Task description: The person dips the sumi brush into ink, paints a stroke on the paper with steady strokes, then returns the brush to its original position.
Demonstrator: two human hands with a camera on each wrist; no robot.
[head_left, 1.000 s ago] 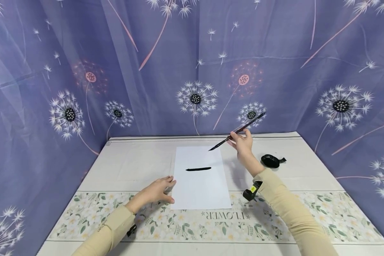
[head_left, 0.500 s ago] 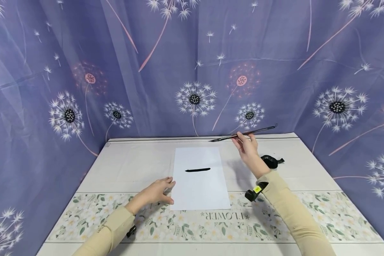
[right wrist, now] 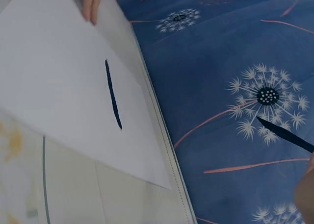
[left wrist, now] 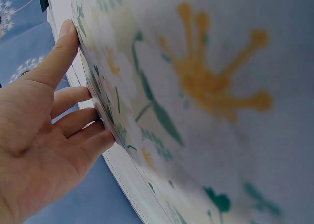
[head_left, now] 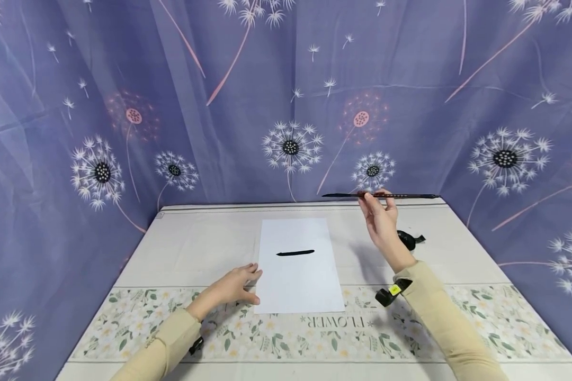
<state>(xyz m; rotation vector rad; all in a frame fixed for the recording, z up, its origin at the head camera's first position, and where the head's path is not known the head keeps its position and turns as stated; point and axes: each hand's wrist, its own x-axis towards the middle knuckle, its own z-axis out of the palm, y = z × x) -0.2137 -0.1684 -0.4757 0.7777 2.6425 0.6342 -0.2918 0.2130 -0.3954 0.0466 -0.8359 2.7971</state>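
My right hand (head_left: 381, 218) pinches a dark calligraphy brush (head_left: 410, 196) by its handle. The brush is held nearly level above the far part of the table, its black tip pointing left; the tip also shows in the right wrist view as a dark brush tip (right wrist: 284, 133). A white sheet of paper (head_left: 297, 288) lies mid-table with one black ink stroke (head_left: 295, 253) across it. At the sheet's left edge rests my left hand (head_left: 233, 286), its fingers spread and relaxed, fingertips down at the border. In the left wrist view, the left hand (left wrist: 54, 131) touches the tabletop with its fingertips.
A black rounded object (head_left: 407, 241) with a short tab sits right of the paper, partly behind my right wrist. A floral strip (head_left: 148, 323) crosses the pale tablecloth (head_left: 209, 238). A purple dandelion curtain (head_left: 238, 106) closes off the back and sides.
My right hand has moved right, away from over the paper, and the brush has swung from slanted to nearly level. The left hand stays in place.
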